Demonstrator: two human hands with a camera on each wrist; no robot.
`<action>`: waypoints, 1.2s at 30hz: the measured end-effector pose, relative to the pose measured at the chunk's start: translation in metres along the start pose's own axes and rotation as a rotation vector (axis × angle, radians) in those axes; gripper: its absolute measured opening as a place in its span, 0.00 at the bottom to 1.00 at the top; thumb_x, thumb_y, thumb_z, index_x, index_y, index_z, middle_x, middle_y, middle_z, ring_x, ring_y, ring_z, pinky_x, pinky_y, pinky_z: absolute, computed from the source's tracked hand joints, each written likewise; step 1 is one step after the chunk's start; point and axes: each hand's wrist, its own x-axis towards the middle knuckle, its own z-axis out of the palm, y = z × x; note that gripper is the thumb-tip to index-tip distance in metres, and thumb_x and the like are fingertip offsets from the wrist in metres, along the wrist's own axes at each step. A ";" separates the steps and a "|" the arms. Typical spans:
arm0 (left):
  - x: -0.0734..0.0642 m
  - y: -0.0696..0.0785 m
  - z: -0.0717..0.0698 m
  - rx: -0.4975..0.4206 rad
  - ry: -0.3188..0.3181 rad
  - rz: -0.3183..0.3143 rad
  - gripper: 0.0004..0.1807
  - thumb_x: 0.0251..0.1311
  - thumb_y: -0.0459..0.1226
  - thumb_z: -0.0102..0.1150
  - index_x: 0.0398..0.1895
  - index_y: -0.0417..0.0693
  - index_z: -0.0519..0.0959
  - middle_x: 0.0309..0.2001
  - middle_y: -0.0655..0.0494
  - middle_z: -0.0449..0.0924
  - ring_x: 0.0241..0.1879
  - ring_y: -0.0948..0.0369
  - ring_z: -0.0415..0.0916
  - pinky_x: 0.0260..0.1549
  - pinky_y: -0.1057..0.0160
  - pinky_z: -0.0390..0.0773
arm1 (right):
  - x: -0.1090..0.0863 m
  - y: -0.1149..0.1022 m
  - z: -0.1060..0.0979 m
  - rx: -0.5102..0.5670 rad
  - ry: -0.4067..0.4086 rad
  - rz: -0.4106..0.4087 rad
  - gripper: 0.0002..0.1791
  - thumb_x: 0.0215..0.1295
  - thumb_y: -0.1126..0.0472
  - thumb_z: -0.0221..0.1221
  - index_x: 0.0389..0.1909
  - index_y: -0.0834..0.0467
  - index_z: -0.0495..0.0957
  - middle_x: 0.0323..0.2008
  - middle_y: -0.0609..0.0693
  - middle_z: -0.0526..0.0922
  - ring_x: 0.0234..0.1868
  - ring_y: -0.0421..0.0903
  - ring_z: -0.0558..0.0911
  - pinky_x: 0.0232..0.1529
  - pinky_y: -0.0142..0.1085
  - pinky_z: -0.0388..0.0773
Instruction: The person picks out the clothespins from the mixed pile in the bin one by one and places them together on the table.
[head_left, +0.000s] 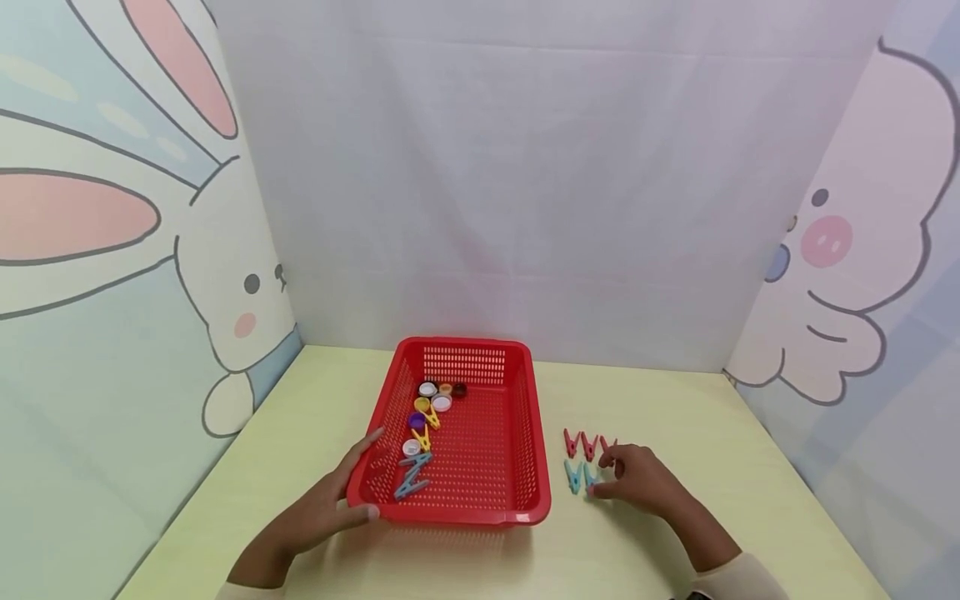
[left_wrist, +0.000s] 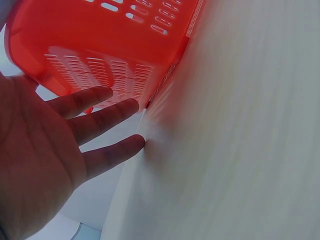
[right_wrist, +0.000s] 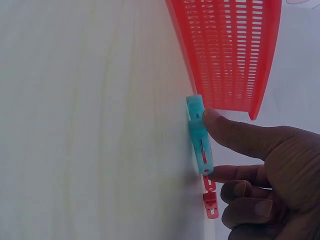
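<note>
My left hand [head_left: 322, 504] is at the left near corner of a red plastic basket [head_left: 538, 450], its fingers straight along the side and its thumb at the near rim. In the left wrist view, fingers [left_wrist: 105, 120] spread beside the slotted wall. To the right of the basket, my right hand [head_left: 637, 479] pinches a light blue clothespin [right_wrist: 199, 132] end to end between thumb and index finger, low over the table. Another light blue clothespin [head_left: 573, 477] lies just left of it. Red clothespins [head_left: 589, 446] form a row behind; the rightmost is partly hidden by the hand.
Inside the basket, along its left side, lie several bottle caps [head_left: 442, 403], yellow clothespins [head_left: 422, 438] and grey-blue clothespins [head_left: 411, 485]. The pale yellow table [head_left: 645, 400] meets a white cloth backdrop [head_left: 525, 208] behind, with cartoon-printed panels on both sides.
</note>
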 end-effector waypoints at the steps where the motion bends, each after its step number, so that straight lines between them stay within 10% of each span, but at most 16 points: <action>1: 0.000 0.000 0.000 0.000 -0.001 0.003 0.63 0.61 0.53 0.74 0.90 0.62 0.40 0.82 0.35 0.61 0.73 0.38 0.71 0.50 0.56 0.93 | 0.000 0.001 0.000 0.003 -0.005 -0.009 0.25 0.50 0.50 0.85 0.44 0.57 0.88 0.26 0.47 0.76 0.29 0.43 0.72 0.27 0.32 0.66; 36: 0.000 -0.001 0.001 0.011 -0.002 -0.013 0.64 0.61 0.54 0.74 0.90 0.63 0.40 0.82 0.36 0.61 0.74 0.39 0.70 0.51 0.55 0.93 | -0.002 0.006 -0.007 0.085 0.038 -0.058 0.23 0.57 0.51 0.82 0.46 0.60 0.87 0.28 0.46 0.77 0.28 0.39 0.72 0.27 0.31 0.69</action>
